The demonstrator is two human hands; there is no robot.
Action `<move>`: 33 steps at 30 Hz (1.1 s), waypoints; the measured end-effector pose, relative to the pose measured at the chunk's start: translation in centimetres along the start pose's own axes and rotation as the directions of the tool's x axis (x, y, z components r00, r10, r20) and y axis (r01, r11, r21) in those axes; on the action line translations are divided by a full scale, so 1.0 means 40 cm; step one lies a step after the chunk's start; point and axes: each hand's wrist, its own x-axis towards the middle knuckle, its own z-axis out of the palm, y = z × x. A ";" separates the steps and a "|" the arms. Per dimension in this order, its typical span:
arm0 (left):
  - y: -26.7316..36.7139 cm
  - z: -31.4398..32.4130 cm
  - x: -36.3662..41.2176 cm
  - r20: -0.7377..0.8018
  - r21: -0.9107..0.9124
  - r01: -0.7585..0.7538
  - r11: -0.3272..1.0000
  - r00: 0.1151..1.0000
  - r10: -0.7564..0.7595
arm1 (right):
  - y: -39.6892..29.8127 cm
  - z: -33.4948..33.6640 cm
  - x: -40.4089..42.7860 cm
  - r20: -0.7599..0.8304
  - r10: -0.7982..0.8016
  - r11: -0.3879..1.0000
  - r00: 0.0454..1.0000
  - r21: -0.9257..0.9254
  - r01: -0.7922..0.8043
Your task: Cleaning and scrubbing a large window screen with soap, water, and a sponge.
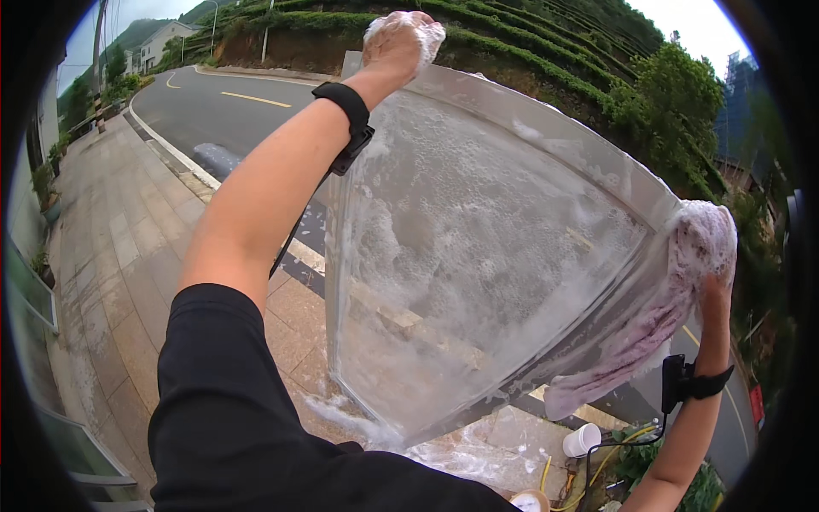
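A framed glass window panel (486, 230) stands upright before me on the paving, its pane coated with soap suds. My left hand (404, 45), foamy over the fingers, grips the top left corner of the panel's pale metal frame (524, 137). At the upper right corner my right hand (713, 281) holds a soaked pinkish towel (646, 339) against the side of the frame. The towel's upper part is bunched and covered in lather, and its tail hangs down along the frame. Suds and towel hide most of the right fingers.
Wet foam lies on the paving stones (505, 441) at the panel's foot. A white bucket (581, 440), a yellow hose (604, 473) and a tub (530, 501) with white contents are at lower right. Beyond the pavement runs a road (211, 121); glazed panels (83, 441) line the left.
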 end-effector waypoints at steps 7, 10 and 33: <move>-0.387 0.113 -0.028 0.163 -0.348 0.523 0.778 0.851 -0.499 | 0.147 -0.121 -0.027 -0.044 -0.024 0.975 0.999 -0.221 0.014; -0.448 0.134 -0.015 0.441 -0.641 0.621 0.451 0.779 -0.445 | 0.103 -0.124 -0.036 -0.074 0.057 0.970 0.996 -0.233 -0.073; -0.538 0.174 -0.006 0.745 -0.567 0.768 -0.299 0.633 0.213 | -0.383 0.761 0.479 0.097 -0.317 0.602 0.943 -0.748 0.280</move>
